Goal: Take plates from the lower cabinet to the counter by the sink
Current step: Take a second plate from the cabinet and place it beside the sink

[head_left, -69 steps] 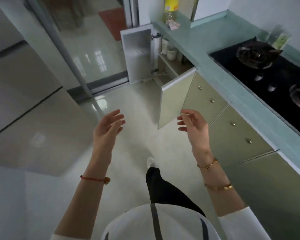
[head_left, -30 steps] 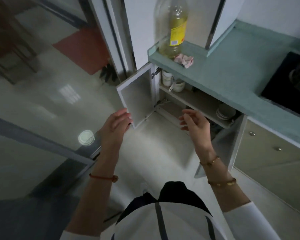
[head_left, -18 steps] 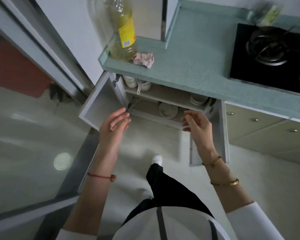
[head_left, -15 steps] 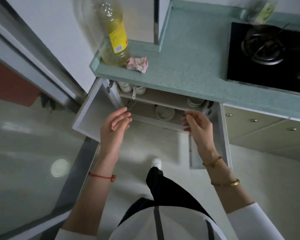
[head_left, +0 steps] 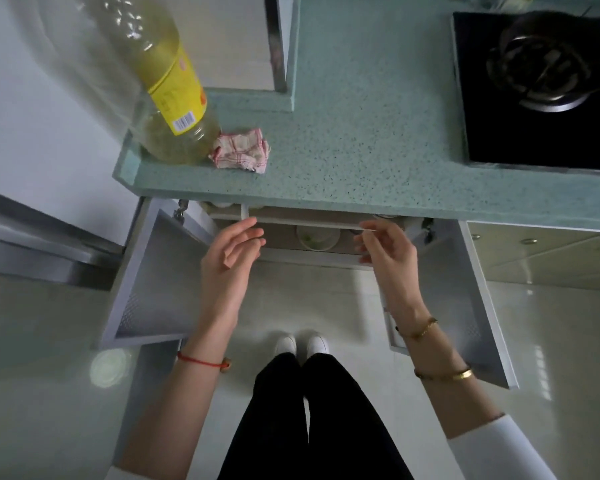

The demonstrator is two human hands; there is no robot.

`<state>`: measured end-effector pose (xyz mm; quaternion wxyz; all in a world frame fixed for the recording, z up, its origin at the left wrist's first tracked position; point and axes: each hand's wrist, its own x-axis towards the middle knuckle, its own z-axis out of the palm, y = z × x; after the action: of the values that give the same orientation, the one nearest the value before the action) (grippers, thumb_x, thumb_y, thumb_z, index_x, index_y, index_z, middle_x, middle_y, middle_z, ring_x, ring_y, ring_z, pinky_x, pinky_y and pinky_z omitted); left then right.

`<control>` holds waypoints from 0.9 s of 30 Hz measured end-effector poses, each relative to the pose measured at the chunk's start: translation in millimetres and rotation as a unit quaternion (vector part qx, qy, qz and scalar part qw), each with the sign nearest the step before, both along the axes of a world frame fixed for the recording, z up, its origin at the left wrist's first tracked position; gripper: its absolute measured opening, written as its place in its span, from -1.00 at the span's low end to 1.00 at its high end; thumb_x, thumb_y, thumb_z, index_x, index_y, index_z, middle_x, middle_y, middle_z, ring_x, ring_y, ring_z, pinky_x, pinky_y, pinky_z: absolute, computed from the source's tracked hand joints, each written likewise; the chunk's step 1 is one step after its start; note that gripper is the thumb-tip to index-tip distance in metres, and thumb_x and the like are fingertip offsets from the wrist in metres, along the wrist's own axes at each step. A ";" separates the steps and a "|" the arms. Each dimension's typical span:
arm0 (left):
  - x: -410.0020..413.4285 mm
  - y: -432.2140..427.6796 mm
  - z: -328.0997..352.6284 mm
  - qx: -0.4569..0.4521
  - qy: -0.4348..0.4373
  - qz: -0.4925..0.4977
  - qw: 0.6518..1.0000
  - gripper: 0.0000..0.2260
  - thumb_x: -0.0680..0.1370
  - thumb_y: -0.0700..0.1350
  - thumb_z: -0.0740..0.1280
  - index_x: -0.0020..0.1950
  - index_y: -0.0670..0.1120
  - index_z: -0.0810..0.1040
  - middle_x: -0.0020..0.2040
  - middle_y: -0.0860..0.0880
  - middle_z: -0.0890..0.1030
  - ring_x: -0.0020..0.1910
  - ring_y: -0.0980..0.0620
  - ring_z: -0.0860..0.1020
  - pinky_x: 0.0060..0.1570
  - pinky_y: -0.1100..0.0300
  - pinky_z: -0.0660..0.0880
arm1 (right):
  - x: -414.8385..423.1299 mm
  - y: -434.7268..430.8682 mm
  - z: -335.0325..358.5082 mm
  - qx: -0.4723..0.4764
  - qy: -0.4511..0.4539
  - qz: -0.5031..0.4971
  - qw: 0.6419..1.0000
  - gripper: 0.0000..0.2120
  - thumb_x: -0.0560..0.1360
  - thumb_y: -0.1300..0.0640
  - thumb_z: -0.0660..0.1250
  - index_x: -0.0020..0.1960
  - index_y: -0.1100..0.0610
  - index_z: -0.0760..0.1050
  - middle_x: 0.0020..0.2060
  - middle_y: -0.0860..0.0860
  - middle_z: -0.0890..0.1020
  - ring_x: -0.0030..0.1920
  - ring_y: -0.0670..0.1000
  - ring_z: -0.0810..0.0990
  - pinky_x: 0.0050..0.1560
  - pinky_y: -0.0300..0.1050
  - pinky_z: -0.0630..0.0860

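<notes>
I look straight down at the lower cabinet (head_left: 309, 220) under the green counter (head_left: 361, 133), with both its doors swung open. A pale round dish (head_left: 317, 237) shows on the cabinet's lower shelf, and other crockery sits mostly hidden beneath the counter's edge. My left hand (head_left: 231, 251) hovers in front of the cabinet's left half, fingers apart and empty. My right hand (head_left: 387, 247) hovers in front of its right half, fingers loosely curled and holding nothing. The dish lies between the two hands, untouched.
The left door (head_left: 153, 282) and right door (head_left: 458, 306) flank my arms. On the counter stand a big bottle of yellow oil (head_left: 163, 88) and a crumpled cloth (head_left: 241, 152). A black hob with a burner (head_left: 541, 71) lies at right. Drawers (head_left: 541, 251) adjoin the cabinet.
I have stepped up to the cabinet and now look straight down on it. Both hands have moved forward to the cabinet's opening, still empty.
</notes>
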<state>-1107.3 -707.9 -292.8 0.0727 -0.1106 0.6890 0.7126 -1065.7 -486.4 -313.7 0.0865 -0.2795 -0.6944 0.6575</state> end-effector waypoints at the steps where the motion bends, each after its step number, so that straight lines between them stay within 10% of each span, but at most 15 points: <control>1: -6.3 -0.5 -14.9 0.002 0.003 -0.006 1.000 -0.73 0.56 -0.34 0.34 0.19 -0.06 0.62 0.11 -0.15 0.68 0.08 -0.03 0.66 0.19 0.04 0.57 | -3.2 -0.5 -14.5 0.002 0.005 -0.005 1.000 -0.86 0.57 0.27 0.29 0.09 0.20 0.58 -0.17 0.08 0.69 -0.17 -0.01 0.64 -0.14 -0.06 0.62; 23: -136.6 21.3 -552.9 -0.061 0.011 -0.085 0.994 -0.82 0.54 -0.31 0.37 0.07 -0.09 0.65 -0.06 0.01 0.69 -0.15 0.17 0.64 -0.08 0.27 0.58 | -102.0 32.2 -544.1 0.086 -0.037 0.009 0.996 -0.89 0.56 0.17 0.32 0.06 0.13 0.57 -0.22 -0.03 0.62 -0.24 -0.07 0.60 -0.24 -0.20 0.60; 27: -177.9 35.1 -619.1 -0.108 0.024 -0.089 0.990 -0.83 0.52 -0.21 0.39 -0.04 0.07 0.68 -0.14 0.10 0.68 -0.23 0.20 0.60 -0.10 0.18 0.56 | -137.5 48.8 -612.2 0.099 -0.051 0.001 0.994 -0.90 0.55 0.16 0.31 -0.11 -0.01 0.52 -0.23 0.02 0.62 -0.27 -0.01 0.59 -0.11 0.02 0.61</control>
<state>-1285.3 -672.8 -911.9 0.1065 -0.0387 0.7706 0.6272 -1203.2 -437.6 -925.9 0.0776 -0.3025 -0.7600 0.5700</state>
